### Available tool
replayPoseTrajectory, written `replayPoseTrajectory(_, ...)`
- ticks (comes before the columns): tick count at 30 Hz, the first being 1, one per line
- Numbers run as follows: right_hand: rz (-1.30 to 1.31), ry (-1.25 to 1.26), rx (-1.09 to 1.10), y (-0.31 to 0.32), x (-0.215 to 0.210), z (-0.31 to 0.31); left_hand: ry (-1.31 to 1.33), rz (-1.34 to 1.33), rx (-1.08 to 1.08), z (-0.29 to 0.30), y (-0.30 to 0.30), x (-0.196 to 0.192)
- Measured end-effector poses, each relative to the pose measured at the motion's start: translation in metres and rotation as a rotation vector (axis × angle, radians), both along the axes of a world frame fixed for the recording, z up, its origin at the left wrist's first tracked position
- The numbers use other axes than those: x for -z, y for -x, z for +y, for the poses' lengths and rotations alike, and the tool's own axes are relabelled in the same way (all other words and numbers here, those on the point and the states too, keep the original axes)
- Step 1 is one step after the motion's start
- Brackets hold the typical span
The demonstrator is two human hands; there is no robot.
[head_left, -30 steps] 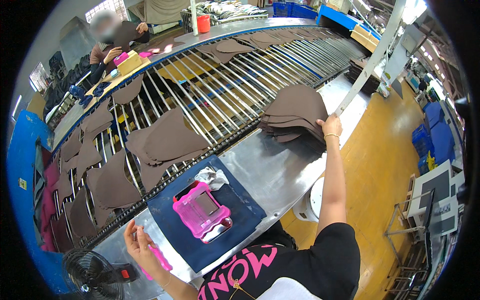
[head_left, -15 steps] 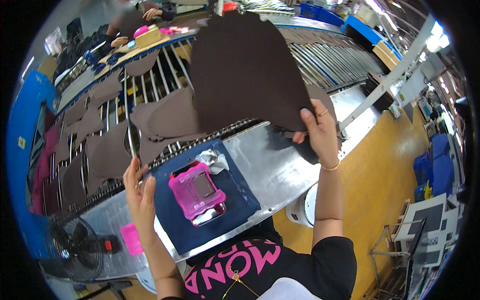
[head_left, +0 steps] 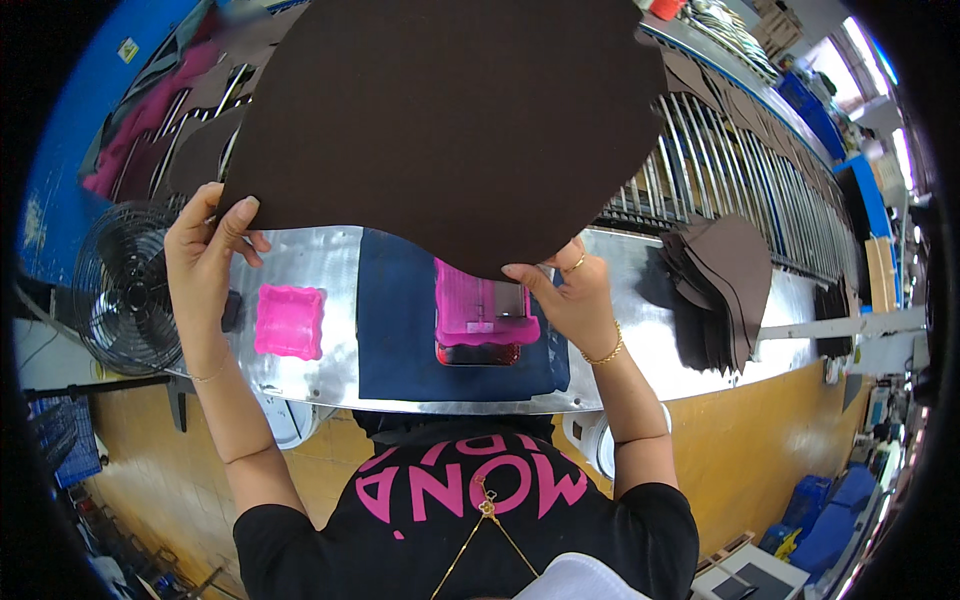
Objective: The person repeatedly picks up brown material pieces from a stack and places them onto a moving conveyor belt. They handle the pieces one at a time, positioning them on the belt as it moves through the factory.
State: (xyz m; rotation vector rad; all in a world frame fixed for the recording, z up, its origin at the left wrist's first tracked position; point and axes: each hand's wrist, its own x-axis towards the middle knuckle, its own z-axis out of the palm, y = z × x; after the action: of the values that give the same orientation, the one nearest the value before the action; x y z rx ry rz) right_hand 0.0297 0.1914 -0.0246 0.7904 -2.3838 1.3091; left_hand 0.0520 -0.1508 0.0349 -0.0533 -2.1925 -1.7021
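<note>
Left hand (head_left: 207,250) and right hand (head_left: 572,292) hold one large brown sheet (head_left: 450,130) between them, the left gripping its lower left corner and the right pinching its near edge, each thumb on the side facing the wearer. Raised over the desk (head_left: 336,275), the sheet hides much of what lies beyond.

From the left, a blue housing (head_left: 80,120) fills the upper corner, with a black fan (head_left: 130,285) below it, just beside the left forearm. Next comes a shallow pink dish (head_left: 290,322) with a wavy rim, lying on the metal desk. To its right is a dark blue mat (head_left: 400,355), bearing a pink plastic tray (head_left: 480,322) that the sheet partly covers; something red and black (head_left: 478,355) shows under the tray's near edge. Beyond the right hand, a stack of brown pieces (head_left: 728,275) sits near a pale bar (head_left: 850,327), with a roller conveyor (head_left: 745,175) behind.
</note>
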Motion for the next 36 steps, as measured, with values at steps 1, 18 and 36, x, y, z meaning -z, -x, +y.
replayPoseTrajectory(1, 0.069, 0.014, -0.035, 0.002, -0.001, -0.005, 0.018, 0.01, -0.013, -0.003, -0.002, -0.001)
replayPoseTrajectory(18, -0.251, -0.035, 0.485, -0.075, 0.062, 0.13, 0.54, 0.014, 0.518, 0.109, 0.03, 0.049)
replayPoseTrajectory(36, -0.739, 1.222, 0.208, 0.036, 0.087, 0.158, 0.512, 0.088, 0.336, 0.119, 0.047, 0.009)
